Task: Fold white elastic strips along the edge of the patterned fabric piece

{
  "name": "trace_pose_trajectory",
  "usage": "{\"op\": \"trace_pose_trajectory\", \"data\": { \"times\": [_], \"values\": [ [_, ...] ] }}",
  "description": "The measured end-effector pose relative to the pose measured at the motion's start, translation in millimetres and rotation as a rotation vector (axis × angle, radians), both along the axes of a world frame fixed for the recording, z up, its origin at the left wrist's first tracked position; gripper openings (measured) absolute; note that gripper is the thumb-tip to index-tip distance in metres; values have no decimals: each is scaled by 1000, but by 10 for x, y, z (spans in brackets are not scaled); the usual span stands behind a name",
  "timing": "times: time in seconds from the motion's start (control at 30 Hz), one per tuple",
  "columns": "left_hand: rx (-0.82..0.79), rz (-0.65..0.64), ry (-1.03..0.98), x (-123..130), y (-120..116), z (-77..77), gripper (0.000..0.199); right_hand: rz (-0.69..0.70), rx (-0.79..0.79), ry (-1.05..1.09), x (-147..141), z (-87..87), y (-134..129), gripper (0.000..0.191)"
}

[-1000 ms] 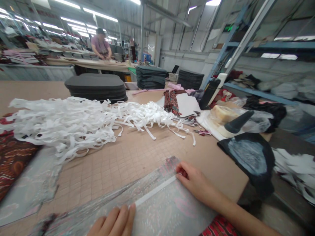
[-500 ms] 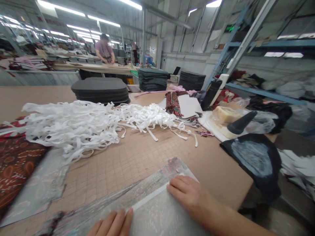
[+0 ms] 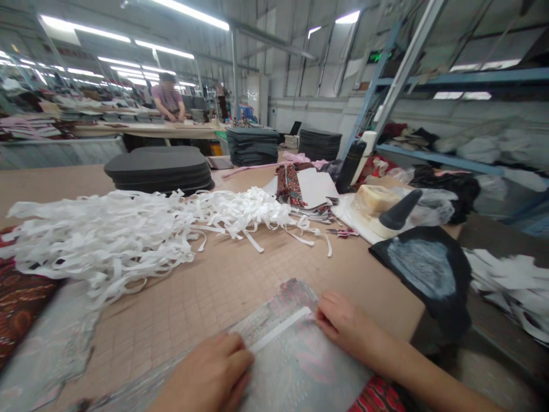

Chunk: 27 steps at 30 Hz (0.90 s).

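Both hands have shifted over the last half second: the left hand (image 3: 210,366) reaches farther along and curls where it lay flatter, and the right hand (image 3: 343,320) no longer covers the far end of the narrow white fabric strip (image 3: 281,330). The strip lies straight and slanting on a thin grey sheet of cloth with faint pink paisley (image 3: 295,366), at the table's near edge. The left hand's fingers bend close together beside the strip's near end; the right hand's fingers curl at the cloth's side, just beyond the bared end. Whether either pinches anything, I cannot tell. Red-and-black patterned cloth (image 3: 377,395) shows below the right forearm.

Beneath is a tan tabletop (image 3: 240,280), marked with a faint grid. Dark brown-red paisley fabric (image 3: 21,309) lies at the left. Beyond spreads a tangled heap of white ribbons (image 3: 103,229); to the right, a black flat piece with a chalky patch (image 3: 454,269) overhangs the edge. Farther back sits a stack of dark grey rounded sheets (image 3: 158,166). Blue metal shelving (image 3: 446,160) fills the right, and a person in a mauve top (image 3: 169,100) stands at a distant table under long tube lights (image 3: 193,12).
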<state>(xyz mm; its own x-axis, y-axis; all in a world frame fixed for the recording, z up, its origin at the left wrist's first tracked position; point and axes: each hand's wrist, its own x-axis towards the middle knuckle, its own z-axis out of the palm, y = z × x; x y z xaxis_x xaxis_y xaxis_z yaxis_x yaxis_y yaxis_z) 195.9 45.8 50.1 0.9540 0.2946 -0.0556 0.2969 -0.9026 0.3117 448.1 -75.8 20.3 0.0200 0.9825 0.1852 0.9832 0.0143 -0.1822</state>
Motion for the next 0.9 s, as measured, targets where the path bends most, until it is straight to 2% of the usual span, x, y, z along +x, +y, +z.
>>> {"op": "trace_pose_trajectory", "data": {
  "times": [0.1, 0.2, 0.3, 0.37, 0.47, 0.57, 0.73, 0.8, 0.9],
  "values": [
    [-66, 28, -59, 421, 23, 9, 18, 64, 209, -179, -12, -57, -95, 19],
    [-91, 105, -164, 654, 28, -62, 16, 131, 332, -270, -12, -38, -207, 22],
    [-106, 156, -201, 767, 8, -134, 11, 168, 301, -238, -24, 6, -235, 22],
    [-130, 169, -186, 807, -12, -170, 7, 167, 244, -146, -42, 15, -193, 23],
    [-113, 161, -179, 835, -48, -215, 12, 154, 152, 35, -66, -5, -89, 20],
    [11, 73, -160, 832, -106, -261, 20, 151, 81, 131, -49, -30, 2, 17],
    [377, -173, -15, 791, -255, -299, 32, 155, 38, 184, 19, 7, 65, 22],
    [447, -193, 14, 765, -297, -286, 35, 167, 14, 156, 10, 52, 60, 24],
    [481, -174, 53, 676, -311, -256, 38, 202, -35, 5, -47, 108, 24, 26]
  ]
}}
